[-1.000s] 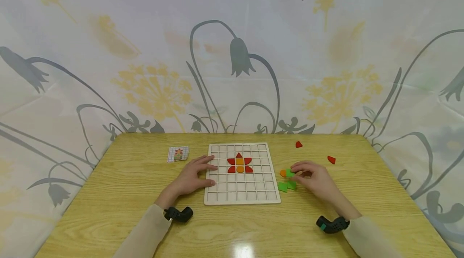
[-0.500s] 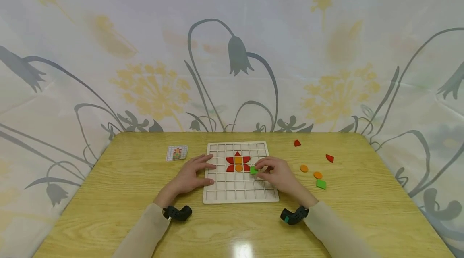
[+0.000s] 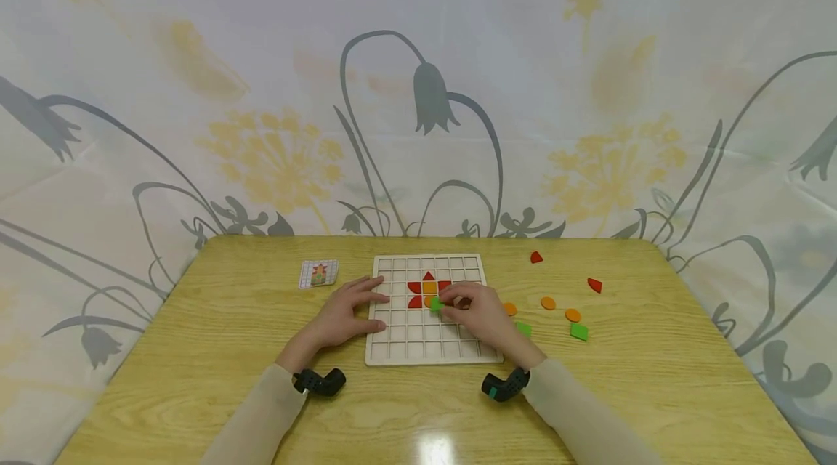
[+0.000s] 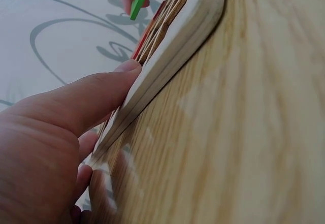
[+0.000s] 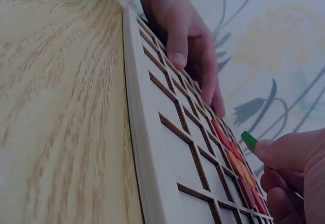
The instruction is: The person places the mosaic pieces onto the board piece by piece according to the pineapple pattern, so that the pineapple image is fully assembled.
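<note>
Green piece [image 3: 435, 304] in the right hand [image 3: 472, 311] was over the middle of the grid board [image 3: 434, 361]; the wrist views showed it tilted and apart from the board's surface. The thumb and fingers of that hand pinched it at one edge. The left hand [image 3: 343, 314] lay with its fingers spread, the tips resting on the board's left edge.

The step in hand looked to be the setting of a green piece into the pattern. The next move likely called for choosing a cell, laying the piece flat, and squaring its edges to the raised ridges before letting go; which cell was meant could not be told. Light pressure from the left hand would probably keep the board from sliding.

The board was split into shallow cells by thin ridges. Its upper middle cells held a red triangle [image 3: 428, 277], an orange square [image 3: 429, 288] just below, an orange disc [image 3: 428, 301] under that, partly covered by the green piece, and red petals [image 3: 415, 288] on both sides. The right hand hid some cells.

On the table [image 3: 216, 349], a card [image 3: 318, 274] with a small gridded drawing lay beyond the left hand. To the board's right were orange rounds [image 3: 548, 303], spare green pieces [image 3: 579, 332] and two red wedges [image 3: 594, 285].
</note>
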### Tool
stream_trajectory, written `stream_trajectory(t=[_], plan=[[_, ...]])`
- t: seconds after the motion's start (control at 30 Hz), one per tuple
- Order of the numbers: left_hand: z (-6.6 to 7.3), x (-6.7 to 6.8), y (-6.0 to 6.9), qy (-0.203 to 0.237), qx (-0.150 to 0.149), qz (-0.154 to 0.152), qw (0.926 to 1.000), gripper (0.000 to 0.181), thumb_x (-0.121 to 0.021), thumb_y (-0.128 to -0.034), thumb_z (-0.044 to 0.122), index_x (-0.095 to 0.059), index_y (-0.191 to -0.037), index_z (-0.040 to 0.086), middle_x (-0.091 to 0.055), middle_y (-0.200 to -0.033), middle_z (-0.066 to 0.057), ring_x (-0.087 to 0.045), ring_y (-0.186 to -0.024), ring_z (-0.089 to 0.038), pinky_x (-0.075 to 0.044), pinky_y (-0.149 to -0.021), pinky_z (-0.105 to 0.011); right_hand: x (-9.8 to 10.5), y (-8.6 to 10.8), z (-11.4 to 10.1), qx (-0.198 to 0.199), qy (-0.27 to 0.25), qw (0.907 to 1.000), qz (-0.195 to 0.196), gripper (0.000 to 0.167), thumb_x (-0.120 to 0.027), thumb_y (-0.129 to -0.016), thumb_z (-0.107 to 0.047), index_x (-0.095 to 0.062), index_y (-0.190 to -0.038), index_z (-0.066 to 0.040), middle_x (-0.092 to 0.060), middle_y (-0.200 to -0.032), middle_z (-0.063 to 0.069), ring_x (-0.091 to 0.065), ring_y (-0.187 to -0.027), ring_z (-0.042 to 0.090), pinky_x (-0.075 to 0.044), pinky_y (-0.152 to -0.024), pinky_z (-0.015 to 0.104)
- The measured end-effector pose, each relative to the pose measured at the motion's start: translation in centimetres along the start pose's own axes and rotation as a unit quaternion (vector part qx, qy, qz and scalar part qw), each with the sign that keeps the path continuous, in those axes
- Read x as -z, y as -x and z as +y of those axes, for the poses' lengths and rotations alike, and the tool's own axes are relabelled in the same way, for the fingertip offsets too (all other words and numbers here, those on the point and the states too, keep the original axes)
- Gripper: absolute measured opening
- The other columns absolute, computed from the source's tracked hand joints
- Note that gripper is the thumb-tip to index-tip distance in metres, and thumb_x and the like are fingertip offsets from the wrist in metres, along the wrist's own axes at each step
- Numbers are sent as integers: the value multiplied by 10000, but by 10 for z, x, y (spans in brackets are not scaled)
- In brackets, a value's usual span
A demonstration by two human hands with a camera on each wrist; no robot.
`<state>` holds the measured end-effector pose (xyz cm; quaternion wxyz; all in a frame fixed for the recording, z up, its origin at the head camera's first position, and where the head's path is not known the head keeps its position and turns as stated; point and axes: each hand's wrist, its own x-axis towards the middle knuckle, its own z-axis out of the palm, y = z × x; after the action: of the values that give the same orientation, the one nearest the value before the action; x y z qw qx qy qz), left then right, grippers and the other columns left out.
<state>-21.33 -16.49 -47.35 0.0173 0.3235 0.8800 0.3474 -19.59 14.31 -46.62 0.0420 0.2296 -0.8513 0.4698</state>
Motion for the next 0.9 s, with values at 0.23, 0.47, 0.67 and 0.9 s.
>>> stream_trajectory(t=[0.23, 0.47, 0.67, 0.9], plan=[[-1, -1, -1, 3, -21, -6, 10000, 438, -757, -886, 317, -693, -1266, 110, -410, -1548, -119, -278, -1448, -399, -229, -1112, -653, -7, -1, 1, -241, -283, 9992, 133, 124, -776, -879, -109, -774, -1001, -131, -701, -1096, 4, -654, -900, 139, -556, -780, 272], [0, 0, 0, -5, 27, 13, 10000, 438, -763, -881, 318, -698, -1261, 111, -416, -1545, -114, -282, -1446, -398, -232, -1112, -649, -10, 0, 1, -198, -420, 9989, -29, 119, -779, -875, -119, -771, -994, -114, -687, -1072, 3, -633, -856, 140, -543, -755, 263], [-1, -1, 0, -59, 48, -2, 10000, 441, -755, -889, 332, -694, -1265, 111, -412, -1547, -121, -278, -1448, -399, -226, -1111, -656, -14, -1, 6, 116, -101, 9998, -146, 100, -799, -836, -69, -763, -913, -121, -664, -1036, -16, -594, -807, 112, -523, -698, 246], [0, 0, -1, -13, 79, -21, 10000, 448, -765, -878, 321, -695, -1265, 107, -409, -1550, -113, -271, -1452, -396, -222, -1117, -650, -14, -1, 5, 399, 81, 9988, -278, 104, -788, -825, -62, -755, -889, -136, -652, -1022, -18, -569, -797, 120, -496, -673, 252]])
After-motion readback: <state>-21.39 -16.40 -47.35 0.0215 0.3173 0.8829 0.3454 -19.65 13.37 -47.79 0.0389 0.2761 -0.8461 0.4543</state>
